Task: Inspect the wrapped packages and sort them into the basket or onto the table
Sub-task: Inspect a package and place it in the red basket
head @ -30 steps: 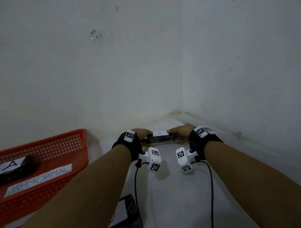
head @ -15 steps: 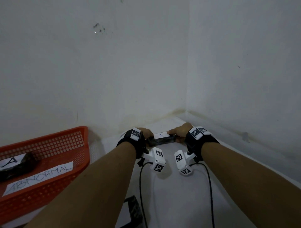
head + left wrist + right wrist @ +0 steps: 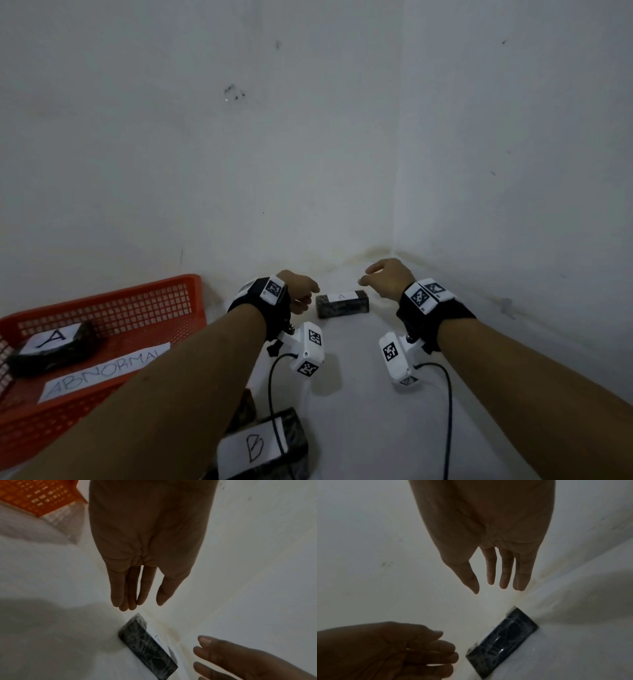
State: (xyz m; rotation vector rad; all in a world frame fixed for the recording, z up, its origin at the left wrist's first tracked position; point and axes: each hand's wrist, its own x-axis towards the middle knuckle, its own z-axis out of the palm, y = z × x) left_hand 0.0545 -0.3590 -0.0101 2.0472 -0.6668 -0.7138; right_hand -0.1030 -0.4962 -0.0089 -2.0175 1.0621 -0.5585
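A dark wrapped package (image 3: 342,304) with a white "A" label lies on the white table (image 3: 359,394) near the far corner; it shows too in the left wrist view (image 3: 147,646) and right wrist view (image 3: 501,641). My left hand (image 3: 301,291) hovers just left of it, fingers relaxed, holding nothing (image 3: 135,601). My right hand (image 3: 380,277) hovers just right of it, fingers straight and apart (image 3: 494,585), empty. A package labelled "B" (image 3: 263,445) lies near me under my left forearm. Another "A" package (image 3: 54,346) sits in the orange basket (image 3: 137,301).
The basket carries a paper strip reading "ABNORMAL" (image 3: 106,371) and stands at the left against the wall. Walls (image 3: 479,171) close the table at the back and right. Wrist camera cables (image 3: 448,411) trail over the table.
Both hands have let go of the "A" package, which now rests on the table, and have drawn apart to either side of it. The head view has tilted down a little.
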